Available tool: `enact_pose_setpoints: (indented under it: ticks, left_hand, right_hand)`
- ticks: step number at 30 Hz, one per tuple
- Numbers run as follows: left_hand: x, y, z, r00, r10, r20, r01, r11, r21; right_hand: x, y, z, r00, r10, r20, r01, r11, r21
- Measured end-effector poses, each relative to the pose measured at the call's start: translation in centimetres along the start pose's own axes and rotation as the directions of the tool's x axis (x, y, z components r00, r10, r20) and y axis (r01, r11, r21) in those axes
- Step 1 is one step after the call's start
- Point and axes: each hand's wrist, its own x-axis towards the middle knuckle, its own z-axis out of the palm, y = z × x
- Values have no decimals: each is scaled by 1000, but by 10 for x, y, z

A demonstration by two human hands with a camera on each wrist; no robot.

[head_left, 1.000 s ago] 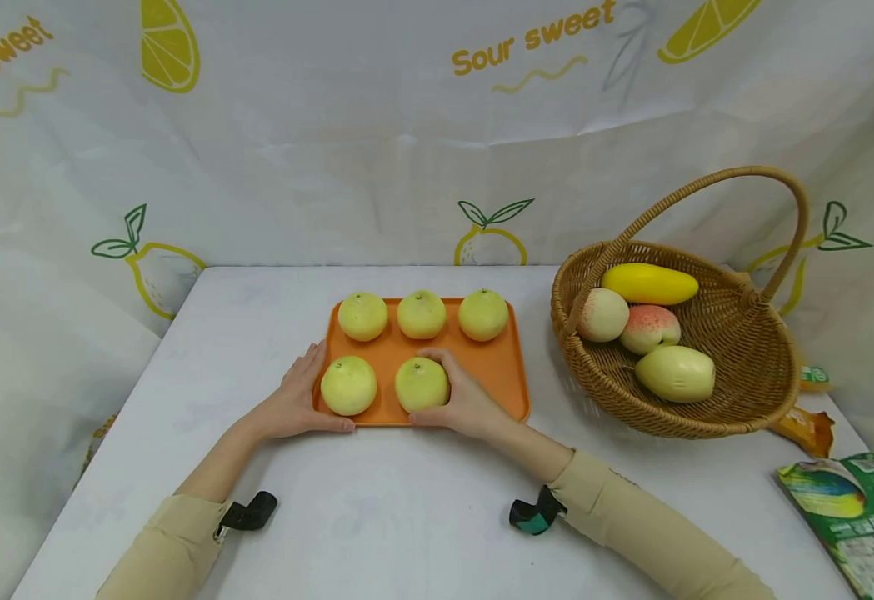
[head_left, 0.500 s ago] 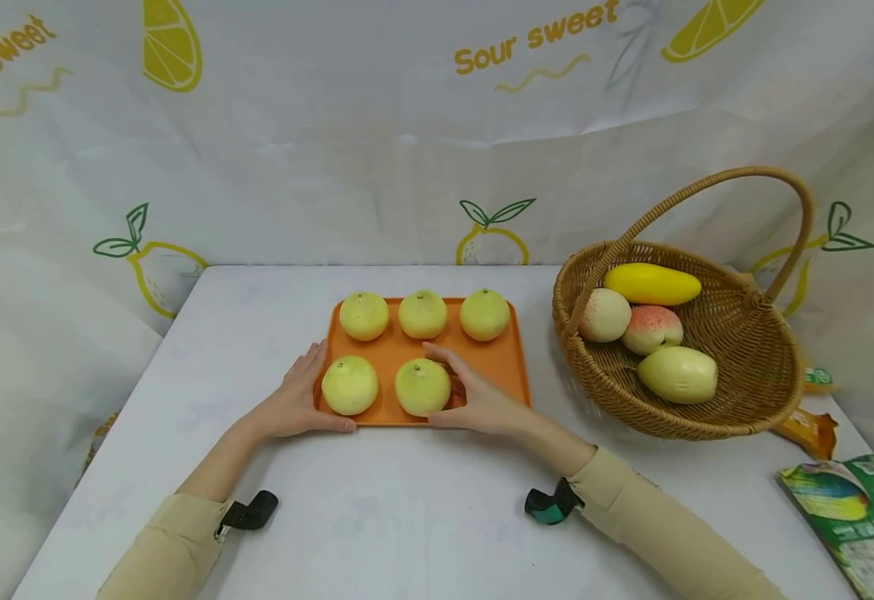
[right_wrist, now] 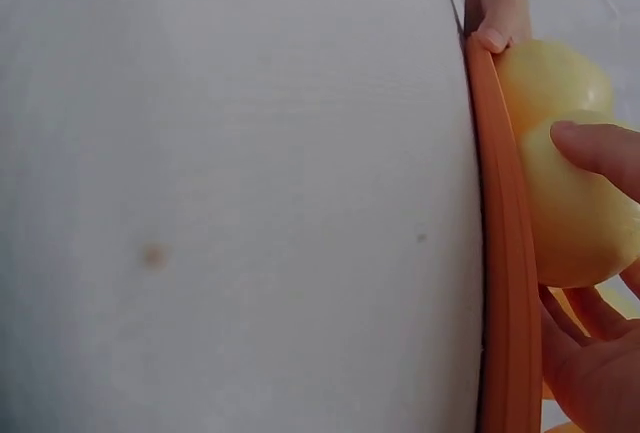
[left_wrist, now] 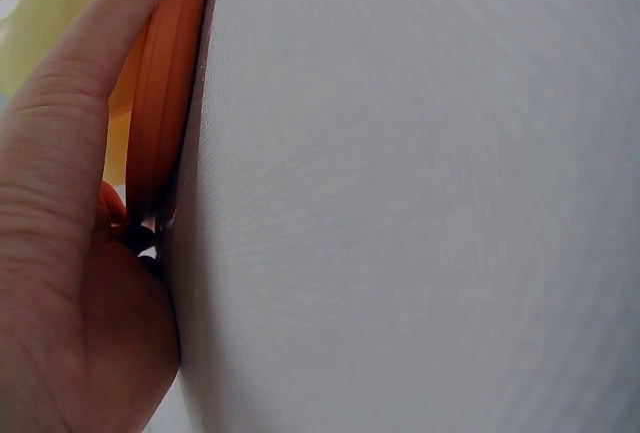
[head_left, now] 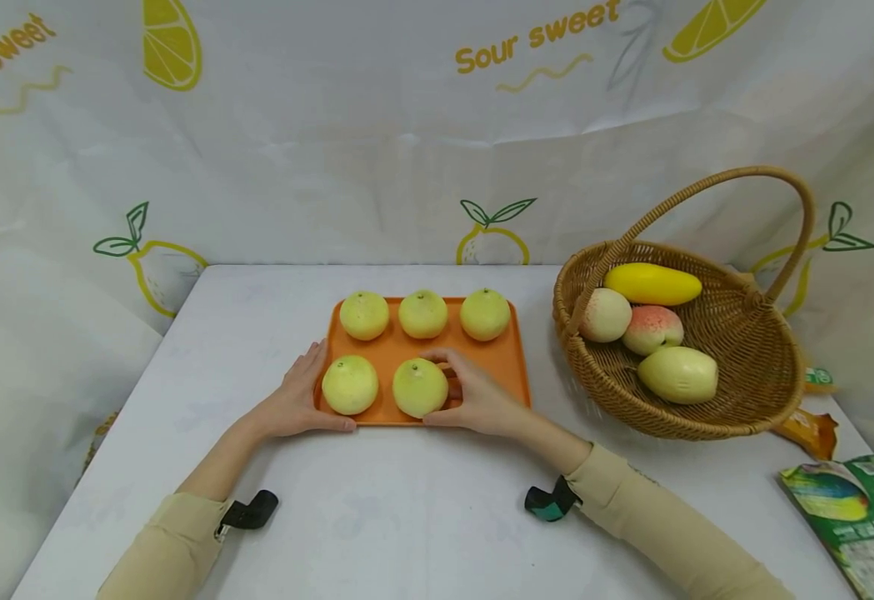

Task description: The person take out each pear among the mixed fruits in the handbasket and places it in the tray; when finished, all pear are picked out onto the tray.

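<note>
An orange tray (head_left: 492,358) lies on the white table with several round yellow-green fruits on it, three in the back row and two in front. My left hand (head_left: 294,400) holds the tray's front left corner, fingers straight along the left side and thumb along the front edge, beside the front left fruit (head_left: 350,385). My right hand (head_left: 481,402) has thumb and fingers bent round the front middle fruit (head_left: 420,388), with a gap at the palm. In the right wrist view the thumb (right_wrist: 600,153) touches that fruit. The fruit stays on the tray.
Right of the tray stands a wicker basket (head_left: 770,358) with a tall handle, holding a long yellow fruit (head_left: 652,284), two peaches (head_left: 652,330) and a pale green fruit (head_left: 678,375). Green packaging (head_left: 852,517) and an orange wrapper (head_left: 811,429) lie at the right edge.
My right hand loosened and drew back slightly to the right, then came back a little left against the front middle fruit, which shifted slightly left. My left hand stayed at the tray corner.
</note>
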Motion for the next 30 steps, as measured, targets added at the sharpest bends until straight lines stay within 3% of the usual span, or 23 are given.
enact_pose_setpoints:
  ticks: [7, 14, 21, 25, 30]
  left_hand:
    - [1, 1, 0, 1000, 8, 4, -8, 1000, -2]
    - [2, 2, 0, 1000, 9, 5, -9, 1000, -1]
    - [1, 0, 1, 1000, -6, 4, 6, 1000, -4]
    - [1, -1, 1, 1000, -3, 4, 3, 1000, 1]
    - [0, -1, 0, 1000, 1, 2, -1, 1000, 2]
  right_hand:
    - [0, -2, 5, 999, 28, -37, -27, 1000, 8]
    - [-4, -3, 4, 997, 66, -39, -61, 990, 126]
    - [-17, -8, -3, 977, 183, -110, -156, 962, 222]
    - [-27, -12, -9, 967, 209, -148, -160, 945, 287]
    - [-40, -18, -22, 963, 209, -170, -161, 952, 260]
